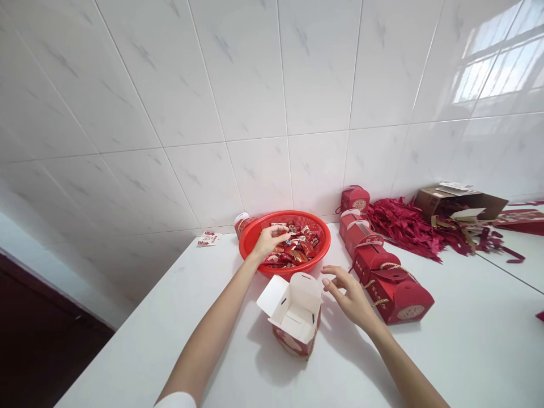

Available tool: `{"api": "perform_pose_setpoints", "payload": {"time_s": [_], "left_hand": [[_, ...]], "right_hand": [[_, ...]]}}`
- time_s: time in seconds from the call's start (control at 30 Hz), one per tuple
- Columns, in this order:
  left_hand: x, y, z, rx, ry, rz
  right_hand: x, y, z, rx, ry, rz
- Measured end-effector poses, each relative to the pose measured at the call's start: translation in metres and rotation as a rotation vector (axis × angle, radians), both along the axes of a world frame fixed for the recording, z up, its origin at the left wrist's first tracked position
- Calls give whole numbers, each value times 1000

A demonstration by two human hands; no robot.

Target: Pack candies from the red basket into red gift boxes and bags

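My left hand (pixel 267 245) reaches over the rim of a red plastic basket (pixel 250 238), its fingers closed on a wrapped sweet among the red-wrapped sweets (pixel 295 249) heaped inside. My right hand (pixel 348 297) hangs open just above the tabletop, holding nothing, between an open red-and-white gift box (pixel 293 309) and a row of closed red gift boxes (pixel 382 272). The open box stands with its white inner flaps spread and its inside showing white. Twisted cord handles lie on the nearest closed box (pixel 399 300).
A tangle of dark red ribbon (pixel 403 229) and an open cardboard carton (pixel 461 203) lie at the back right. Small printed cards (pixel 209 238) lie left of the basket. White tiles (pixel 255 85) rise behind the white table (pixel 140 357), whose left edge drops to a dark floor.
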State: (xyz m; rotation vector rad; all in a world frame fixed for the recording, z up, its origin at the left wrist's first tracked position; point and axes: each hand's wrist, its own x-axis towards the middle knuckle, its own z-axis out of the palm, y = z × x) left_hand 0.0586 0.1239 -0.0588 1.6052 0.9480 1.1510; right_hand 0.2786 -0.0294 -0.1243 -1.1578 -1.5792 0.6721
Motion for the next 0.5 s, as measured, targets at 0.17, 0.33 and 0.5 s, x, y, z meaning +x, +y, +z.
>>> {"api": "perform_pose_setpoints", "payload": {"time_s": [0.17,0.33,0.5], "left_hand": [[15,-20,16,43,52,-98],[48,-61,27,82,164,-353],[78,-82,24,70,299,-478]], "right_hand": [[-2,-2,5,-72,140,33],[-5,-6,16,-148,463,162],[-2,-4,17,-210,572,193]]}}
